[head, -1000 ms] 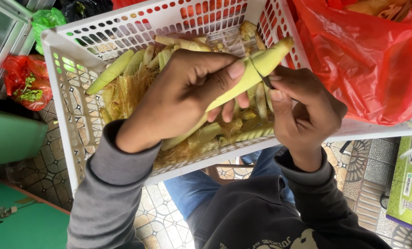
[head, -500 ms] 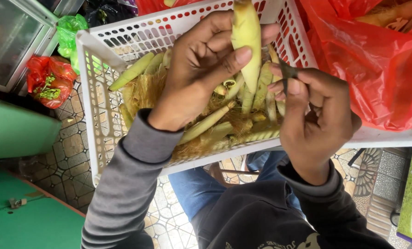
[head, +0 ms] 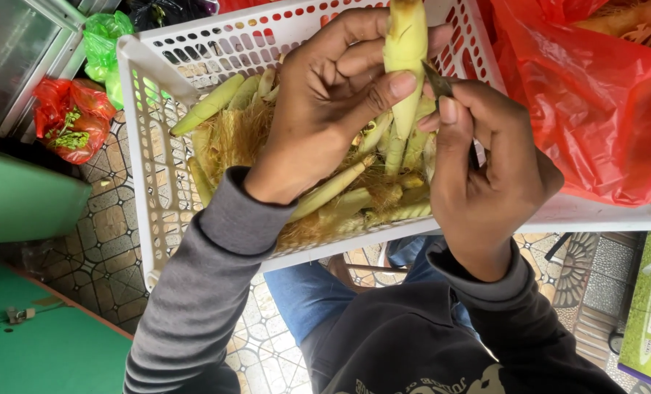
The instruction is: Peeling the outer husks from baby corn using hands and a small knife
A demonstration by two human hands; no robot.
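Overhead, left hand (head: 325,109) grips baby corn (head: 404,51), right hand (head: 478,168) pinches knife (head: 438,80), above white basket (head: 150,204) beside red bag (head: 595,109).

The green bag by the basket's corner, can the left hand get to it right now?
Probably not: the left hand is wrapped around a corn ear, and the white basket wall stands between it and the green bag.

Patterned tile floor (head: 114,233), green surface (head: 41,350) lower left, glass cabinet (head: 12,58) upper left, daylight.
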